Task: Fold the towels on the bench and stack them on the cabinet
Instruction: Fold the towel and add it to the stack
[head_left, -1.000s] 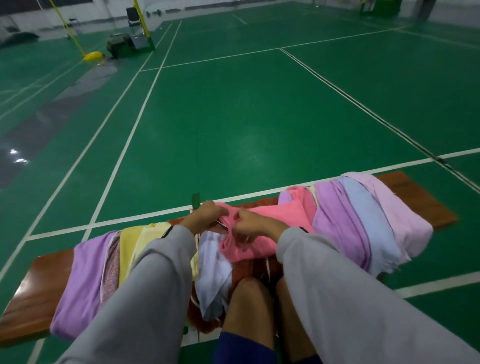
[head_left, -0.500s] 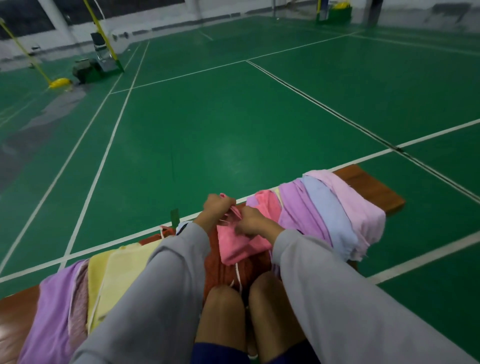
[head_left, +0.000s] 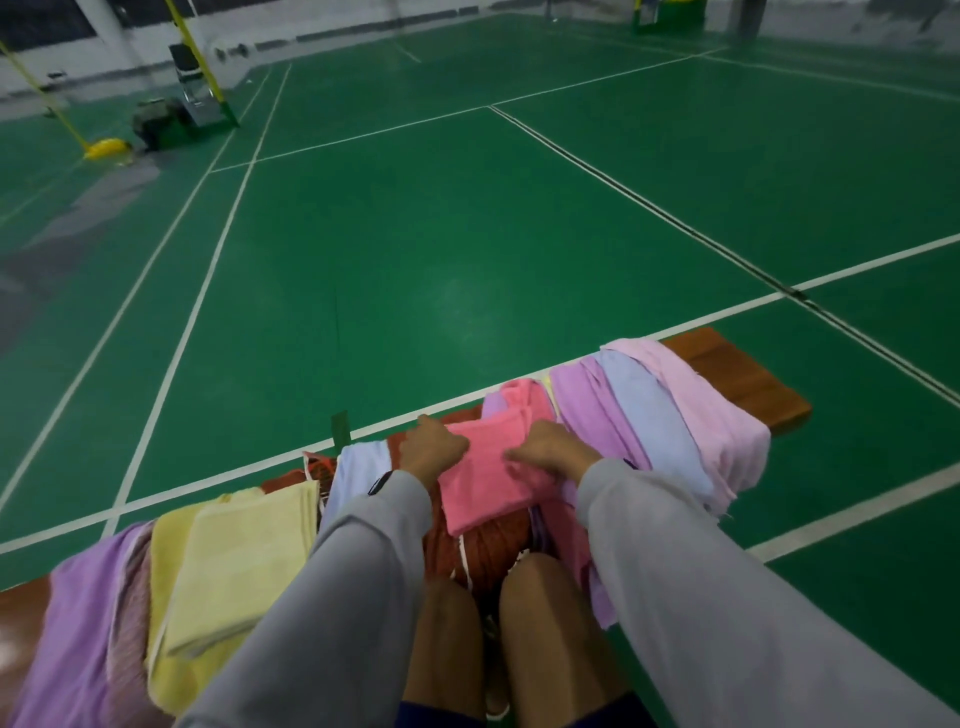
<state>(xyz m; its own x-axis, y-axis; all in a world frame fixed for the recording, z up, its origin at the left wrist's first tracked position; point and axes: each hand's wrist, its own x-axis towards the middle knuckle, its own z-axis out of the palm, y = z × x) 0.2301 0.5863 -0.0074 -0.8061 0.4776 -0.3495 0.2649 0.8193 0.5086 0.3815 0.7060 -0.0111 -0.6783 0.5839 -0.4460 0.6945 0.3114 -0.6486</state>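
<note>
The pink towel (head_left: 485, 486) is pressed under the flat right hand (head_left: 551, 450), likely to set a fold; the left hand's (head_left: 434, 450) grip cannot be told.

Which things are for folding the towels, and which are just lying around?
For the job:
pink towel, with the left hand and right hand on it
yellow towel, purple towel and blue towel, draped over the bench

Just lying around:
chair, far across the court
yellow post base
</note>
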